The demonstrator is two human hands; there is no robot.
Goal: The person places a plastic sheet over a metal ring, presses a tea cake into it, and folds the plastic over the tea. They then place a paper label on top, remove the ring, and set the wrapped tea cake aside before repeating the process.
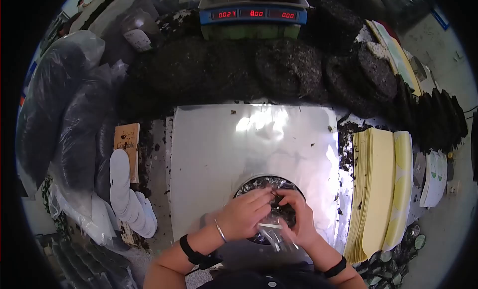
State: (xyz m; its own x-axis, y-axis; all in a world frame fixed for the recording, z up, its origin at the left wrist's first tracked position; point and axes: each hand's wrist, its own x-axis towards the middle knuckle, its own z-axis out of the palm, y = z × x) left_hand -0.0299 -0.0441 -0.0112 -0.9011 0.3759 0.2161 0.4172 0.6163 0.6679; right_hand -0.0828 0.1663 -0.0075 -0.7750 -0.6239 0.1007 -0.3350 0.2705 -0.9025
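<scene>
A round black tray with shiny clear wrap (257, 183) lies at the near edge of the pale board (214, 149). Over its left half is my left hand (249, 212), its fingers bent together at the wrap. My right hand (300, 217) curves over the right side, thumb and fingers bent inward. Between the two hands a small clear plastic piece with a white strip (272, 228) hangs toward my body. What exactly the fingertips pinch is too small to make out.
A scale (253, 15) with red digits stands at the back, behind dark round cakes (289, 67). Yellow sheets (378, 189) lie right. White discs (119, 177), an orange booklet (130, 139) and filled plastic bags (74, 119) are left.
</scene>
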